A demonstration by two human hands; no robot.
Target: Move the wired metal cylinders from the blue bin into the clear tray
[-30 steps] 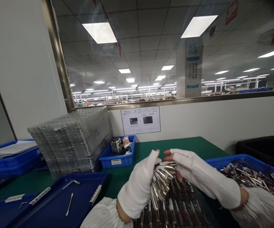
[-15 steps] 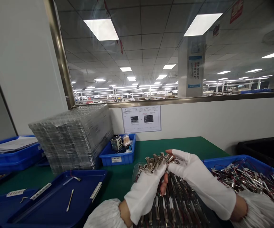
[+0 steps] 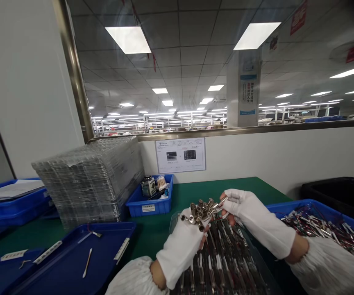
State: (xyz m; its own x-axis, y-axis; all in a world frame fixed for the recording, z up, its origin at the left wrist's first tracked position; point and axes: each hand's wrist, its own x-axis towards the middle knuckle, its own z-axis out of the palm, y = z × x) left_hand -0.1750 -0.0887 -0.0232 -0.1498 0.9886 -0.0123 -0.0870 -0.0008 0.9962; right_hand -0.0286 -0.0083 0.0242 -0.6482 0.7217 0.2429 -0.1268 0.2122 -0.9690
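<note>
A bunch of short, shiny metal tubes [image 3: 200,209] with open, flared ends lies in my left hand [image 3: 180,250], whose white fingerless glove is closed around them. My right hand [image 3: 250,211], gloved the same way, pinches one thin metal tube [image 3: 221,202] at the right side of the bunch. Whether that tube is fully clear of the others I cannot tell. Below both hands sits a clear plastic tray [image 3: 259,256], where metal tubes with dark red wires and white sleeves [image 3: 220,264] lie in rows. My left forearm hides part of its left side.
At right stands a blue bin [image 3: 310,201] heaped with wired metal parts. A cotton swab [image 3: 87,263] lies on a dark blue tray [image 3: 63,270] at left. Behind are stacked clear trays [image 3: 87,180] and a small blue box [image 3: 149,208] with a bottle and swabs.
My right hand has drawn slightly right, away from the left, and a thin tube now shows between its fingertips. The bunch in my left hand has tilted toward me.
</note>
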